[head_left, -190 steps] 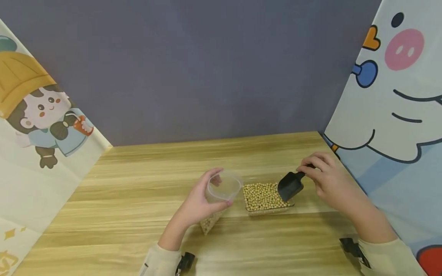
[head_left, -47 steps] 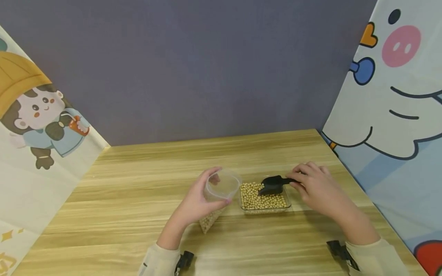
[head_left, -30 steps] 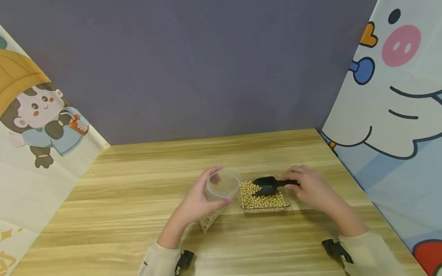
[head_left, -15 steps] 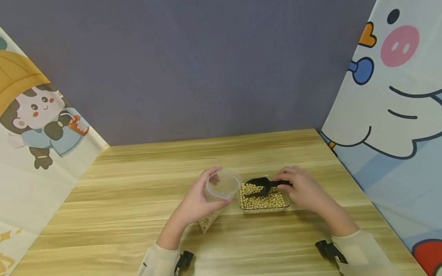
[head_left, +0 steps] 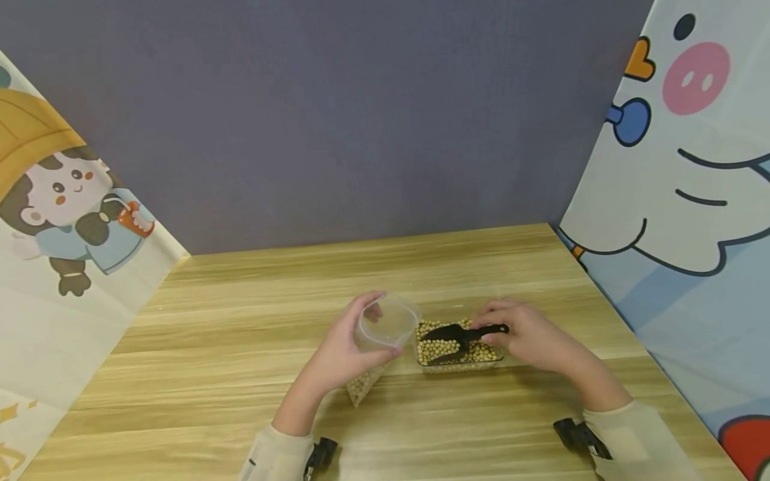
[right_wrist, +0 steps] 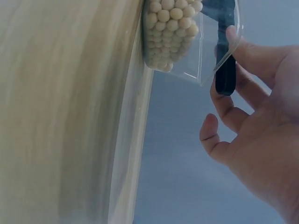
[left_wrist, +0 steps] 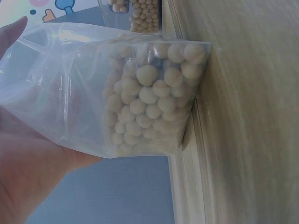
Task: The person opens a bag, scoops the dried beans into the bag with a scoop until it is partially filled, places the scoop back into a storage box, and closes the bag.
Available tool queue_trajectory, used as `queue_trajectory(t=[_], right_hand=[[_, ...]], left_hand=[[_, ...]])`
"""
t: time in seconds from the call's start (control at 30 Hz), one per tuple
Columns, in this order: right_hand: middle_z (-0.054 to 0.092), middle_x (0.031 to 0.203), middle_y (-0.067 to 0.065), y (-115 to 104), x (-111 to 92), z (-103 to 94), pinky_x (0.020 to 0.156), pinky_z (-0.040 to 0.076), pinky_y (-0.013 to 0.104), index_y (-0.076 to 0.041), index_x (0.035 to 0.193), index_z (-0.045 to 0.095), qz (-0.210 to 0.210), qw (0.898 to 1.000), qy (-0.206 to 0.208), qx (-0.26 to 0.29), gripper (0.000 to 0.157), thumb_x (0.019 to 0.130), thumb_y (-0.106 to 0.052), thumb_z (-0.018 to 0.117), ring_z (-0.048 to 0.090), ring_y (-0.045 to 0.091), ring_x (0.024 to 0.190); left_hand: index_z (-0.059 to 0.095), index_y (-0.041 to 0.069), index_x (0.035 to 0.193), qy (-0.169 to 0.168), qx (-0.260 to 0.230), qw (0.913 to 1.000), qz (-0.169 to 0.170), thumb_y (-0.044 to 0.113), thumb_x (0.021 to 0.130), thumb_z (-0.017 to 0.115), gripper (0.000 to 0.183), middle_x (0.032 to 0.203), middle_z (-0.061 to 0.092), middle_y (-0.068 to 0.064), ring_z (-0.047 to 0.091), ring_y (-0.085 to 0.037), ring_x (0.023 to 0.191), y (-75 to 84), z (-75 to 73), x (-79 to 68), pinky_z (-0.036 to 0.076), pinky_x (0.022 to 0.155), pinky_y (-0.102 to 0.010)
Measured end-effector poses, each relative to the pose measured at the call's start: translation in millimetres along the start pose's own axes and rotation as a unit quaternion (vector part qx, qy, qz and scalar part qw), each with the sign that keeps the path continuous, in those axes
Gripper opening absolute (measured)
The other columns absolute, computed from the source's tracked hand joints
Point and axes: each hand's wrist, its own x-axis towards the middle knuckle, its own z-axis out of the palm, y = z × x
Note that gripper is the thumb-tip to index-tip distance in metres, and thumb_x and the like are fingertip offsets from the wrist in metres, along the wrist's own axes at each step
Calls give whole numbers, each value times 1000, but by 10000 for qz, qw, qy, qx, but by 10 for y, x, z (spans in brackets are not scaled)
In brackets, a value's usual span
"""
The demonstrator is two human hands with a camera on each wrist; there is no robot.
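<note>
My left hand (head_left: 343, 347) grips a clear plastic bag (head_left: 363, 387) by its mouth, which is spread round between thumb and fingers. In the left wrist view, pale soybeans (left_wrist: 145, 93) fill the bottom of this bag. Beside it to the right, a clear rectangular box (head_left: 463, 367) holds more soybeans (head_left: 481, 353). My right hand (head_left: 529, 337) pinches the handle of a black scoop (head_left: 463, 334), whose blade points left among the beans with some in it. The right wrist view has the scoop handle (right_wrist: 226, 74) between thumb and fingers, over the box's rim.
The box and bag stand on a wood-grain table (head_left: 240, 367). Behind rises a grey panel (head_left: 361, 133). Cartoon-printed panels stand at the left (head_left: 108, 321) and right (head_left: 662, 220).
My right hand has brought the scoop left across the box and into the beans, then nearer to the front wall. Some beans now lie in its blade. My left hand keeps its place.
</note>
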Motion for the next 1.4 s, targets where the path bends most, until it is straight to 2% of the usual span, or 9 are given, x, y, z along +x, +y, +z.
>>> queue_trajectory(t=[0.23,0.43,0.63,0.73,0.9,1.07,1.3,1.4], right_hand=[[71,121,-7,25,-25,-15,94,59,42,-28,119,79,-19,9996,-124,268,27,98,-13,75,67,25,118],[72,119,-6,28,-28,-8,90,59,35,-25,120,79,-14,9993,-92,370,25,98,-14,74,68,23,115],[72,122,-4,37,-34,1,94,59,39,-24,119,80,22,9989,-113,458,26,98,-11,74,67,26,118],[73,122,-5,48,-31,7,94,59,38,-25,120,79,-3,9990,-120,437,26,98,-12,74,68,25,118],[72,120,-5,74,-24,11,89,59,32,-25,118,80,0,9973,-176,709,26,98,-11,74,67,22,115],[73,125,0,108,-26,8,96,59,41,-24,120,79,154,9956,-115,922,25,99,-13,73,66,30,123],[73,127,-1,186,-43,-11,101,57,36,-23,123,79,308,9927,-51,1163,25,100,-16,72,65,31,125],[73,129,1,209,-45,-29,104,56,45,-24,123,79,330,9928,11,1153,25,100,-18,73,65,33,126]], left_hand=[[46,22,158,-5,-24,10000,-13,25,77,94,95,136,63,-13,59,-29,126,-1,3,3,52,108,-57],[46,22,158,-1,-68,10000,23,22,77,94,94,136,62,-14,59,-29,126,4,7,5,52,108,-57],[46,21,158,0,-50,10000,15,22,77,94,94,137,62,-15,59,-29,126,9,9,8,52,108,-58],[47,21,157,6,-47,10000,-17,22,76,94,94,136,62,-12,60,-28,126,14,9,7,52,109,-58],[47,22,157,23,-34,10000,-21,23,76,94,94,134,62,-6,60,-27,126,13,8,2,52,109,-57],[47,23,157,14,-37,10000,-57,23,76,95,94,134,62,-5,59,-26,126,5,8,4,51,110,-57],[48,24,157,-1,-61,9999,-117,23,76,95,94,135,62,-5,59,-26,126,15,8,5,51,111,-56],[47,23,157,3,-51,9999,-107,24,75,95,95,135,63,-6,60,-26,126,13,7,5,52,110,-57]])
